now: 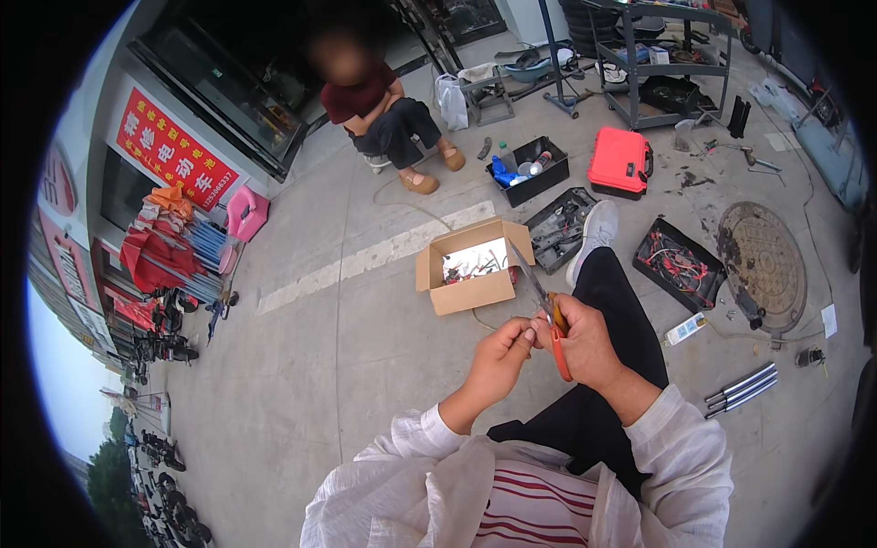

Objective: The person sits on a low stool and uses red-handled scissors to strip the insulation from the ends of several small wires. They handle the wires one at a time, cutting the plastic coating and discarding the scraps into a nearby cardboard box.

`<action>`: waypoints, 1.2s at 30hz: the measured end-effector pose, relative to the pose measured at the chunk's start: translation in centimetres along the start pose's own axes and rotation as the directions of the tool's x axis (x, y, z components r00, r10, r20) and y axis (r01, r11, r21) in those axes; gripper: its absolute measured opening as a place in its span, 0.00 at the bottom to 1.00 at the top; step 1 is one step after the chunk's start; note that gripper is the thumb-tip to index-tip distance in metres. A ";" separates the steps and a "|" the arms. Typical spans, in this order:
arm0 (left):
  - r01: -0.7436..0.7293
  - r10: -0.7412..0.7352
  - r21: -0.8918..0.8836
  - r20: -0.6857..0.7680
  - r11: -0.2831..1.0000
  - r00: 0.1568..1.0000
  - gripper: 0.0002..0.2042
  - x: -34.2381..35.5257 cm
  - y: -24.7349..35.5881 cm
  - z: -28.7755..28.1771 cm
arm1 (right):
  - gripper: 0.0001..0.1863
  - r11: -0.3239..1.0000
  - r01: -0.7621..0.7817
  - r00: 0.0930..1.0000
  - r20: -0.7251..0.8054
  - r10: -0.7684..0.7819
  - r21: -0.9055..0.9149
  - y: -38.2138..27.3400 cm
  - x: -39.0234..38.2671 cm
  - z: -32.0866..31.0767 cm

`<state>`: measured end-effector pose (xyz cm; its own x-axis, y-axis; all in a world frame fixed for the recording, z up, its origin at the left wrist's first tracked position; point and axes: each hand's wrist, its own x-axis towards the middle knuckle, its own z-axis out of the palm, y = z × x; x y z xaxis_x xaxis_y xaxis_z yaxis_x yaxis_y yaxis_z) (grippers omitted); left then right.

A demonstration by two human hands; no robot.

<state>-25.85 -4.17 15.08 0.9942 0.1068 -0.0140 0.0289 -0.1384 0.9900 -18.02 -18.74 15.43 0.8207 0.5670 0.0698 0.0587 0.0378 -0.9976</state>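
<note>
My right hand (589,342) is closed around a pair of scissors (533,274), its blades angled up and away toward the cardboard box. A red-orange handle loop shows under the fingers and a yellow part above it; I cannot tell whether both belong to one tool. My left hand (501,361) meets the right one, thumb and fingertips pinched together. What it pinches is too small to make out. Just beyond both hands stands an open cardboard box (470,297) with its flaps spread, holding small wired pieces on a white lining.
Beyond the box are a black bin (539,192) of bottles, a black tray (548,256) of parts and a red case (617,160). At right lie a bin (653,279) of wires, a manhole cover (776,265) and metal tubes (742,391). A person (379,119) sits ahead.
</note>
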 end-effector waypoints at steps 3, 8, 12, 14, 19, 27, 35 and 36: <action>-0.016 0.017 0.043 -0.009 0.999 1.000 0.09 -0.1 0.3 0.1 | 0.07 0.997 -0.013 1.000 -0.019 0.014 0.080 -1.8 -0.4 0.1; -0.041 0.040 -0.069 -0.002 0.997 0.999 0.09 -0.2 -0.8 -0.2 | 0.10 0.996 0.039 0.999 0.003 -0.040 0.085 -0.2 -0.1 0.1; 0.034 -0.025 -0.227 0.045 0.973 0.999 0.09 -0.1 -0.7 -0.3 | 0.09 0.995 0.047 0.998 0.025 -0.049 0.088 0.0 -0.2 0.1; 0.064 -0.054 -0.242 0.050 0.968 0.997 0.09 -0.1 -1.0 -0.5 | 0.09 0.999 0.052 0.999 0.004 -0.052 -0.007 -0.7 -0.4 0.2; 0.101 -0.090 -0.204 0.063 0.974 0.994 0.09 0.0 -0.7 -0.7 | 0.11 1.000 -0.001 1.000 -0.017 0.001 0.011 -0.3 0.0 0.1; 0.018 -0.078 -0.415 -0.127 0.910 0.989 0.08 1.7 -0.4 -1.7 | 0.20 0.995 0.050 0.996 -0.069 -0.056 -0.084 -1.2 0.3 -0.7; 0.058 -0.157 -0.404 -0.216 0.913 0.964 0.09 2.0 1.1 -2.4 | 0.32 0.817 0.016 0.995 0.088 0.042 -0.577 -1.4 0.5 -1.1; 0.067 -0.158 -0.383 -0.211 0.921 0.965 0.09 2.0 1.2 -2.3 | 0.33 0.805 0.043 0.997 0.080 0.006 -0.592 -1.2 0.4 -1.0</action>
<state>-24.05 -1.81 16.57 0.9325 0.3331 -0.1398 0.0530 0.2567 0.9650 -17.14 -19.38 16.63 0.7727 0.6315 0.0639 0.4192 -0.4322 -0.7984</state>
